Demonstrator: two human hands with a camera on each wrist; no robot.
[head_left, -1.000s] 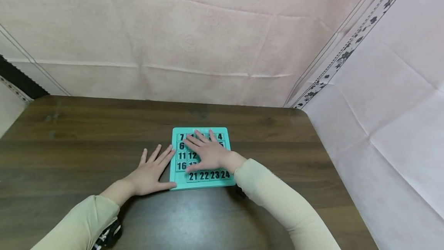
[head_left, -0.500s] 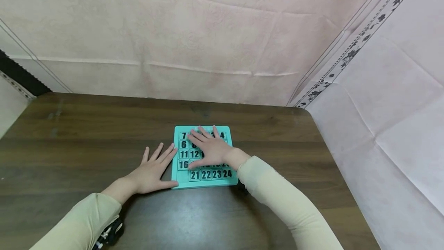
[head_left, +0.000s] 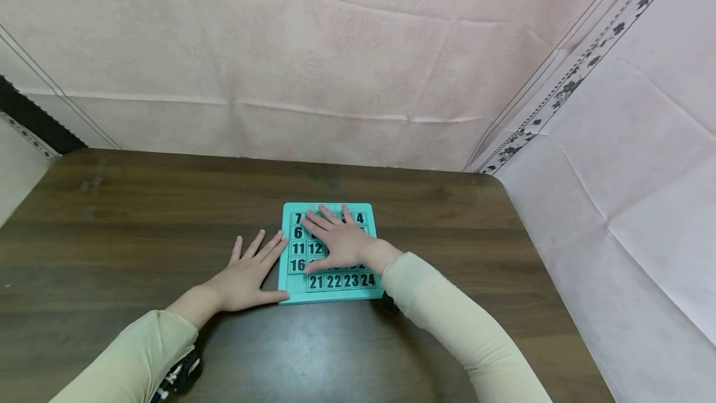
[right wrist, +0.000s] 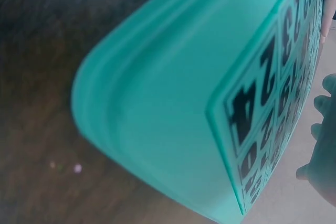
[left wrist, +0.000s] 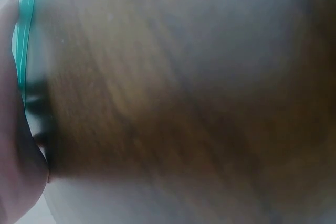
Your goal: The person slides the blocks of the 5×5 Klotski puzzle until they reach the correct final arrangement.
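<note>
A teal sliding number puzzle (head_left: 335, 296) lies flat on the table, its square tiles bearing black numerals. My right hand (head_left: 340, 247) is spread over the upper middle of the tiles, fingers fairly straight, hiding several numbers; whether it touches them I cannot tell. Along the puzzle's left edge my left hand (head_left: 243, 278) lies with fingers spread, its fingertips and thumb at the frame. In the right wrist view the puzzle's corner (right wrist: 157, 108) looms close, with the tile 24 (right wrist: 254, 93) nearest. The left wrist view catches only a strip of the teal edge (left wrist: 23, 35) beside the hand.
The brown wood-grain table (head_left: 140, 222) extends around the puzzle on all sides. Behind it hangs a pale creased cloth (head_left: 313, 61), and another white cloth (head_left: 632, 204) with a floral border hangs at the right.
The head view has shifted slightly, so the scene sits a little further right in the frame. Both hands keep nearly the same pose on and beside the puzzle.
</note>
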